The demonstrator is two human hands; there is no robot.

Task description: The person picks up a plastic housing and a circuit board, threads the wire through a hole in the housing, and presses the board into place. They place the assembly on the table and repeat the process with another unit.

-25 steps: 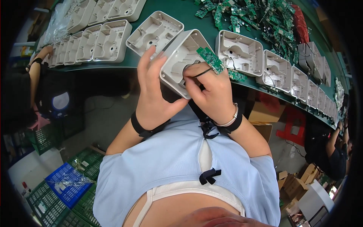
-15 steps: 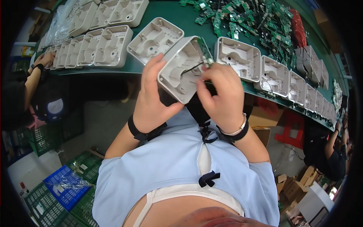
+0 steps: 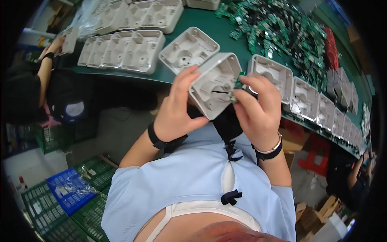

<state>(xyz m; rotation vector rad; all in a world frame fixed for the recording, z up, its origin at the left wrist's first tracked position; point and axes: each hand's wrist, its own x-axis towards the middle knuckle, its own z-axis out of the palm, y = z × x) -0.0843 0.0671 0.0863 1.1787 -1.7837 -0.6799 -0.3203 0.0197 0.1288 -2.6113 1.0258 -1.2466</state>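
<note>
My left hand (image 3: 177,107) grips a light grey plastic housing (image 3: 215,60) by its left wall, tilting it up above the table's near edge. Inside the housing are moulded ribs and a round recess, with a short black wire (image 3: 219,92) across it. At the housing's right side, my right hand (image 3: 260,107) pinches a small green circuit board (image 3: 239,82), mostly hidden behind the fingers. Just behind lies another open housing (image 3: 189,50) on the green table.
Rows of housings stand at the left (image 3: 139,52) and right (image 3: 304,99) of the green table (image 3: 217,36). A heap of circuit boards (image 3: 282,36) lies at the back right, beside a red bag (image 3: 331,48). On the left, a co-worker's hand (image 3: 56,44) holds a housing. Crates (image 3: 72,189) stand below.
The board has turned and come lower at the housing's right side, with my right hand around it. The housing is tilted differently. At the left, the co-worker has lifted a housing.
</note>
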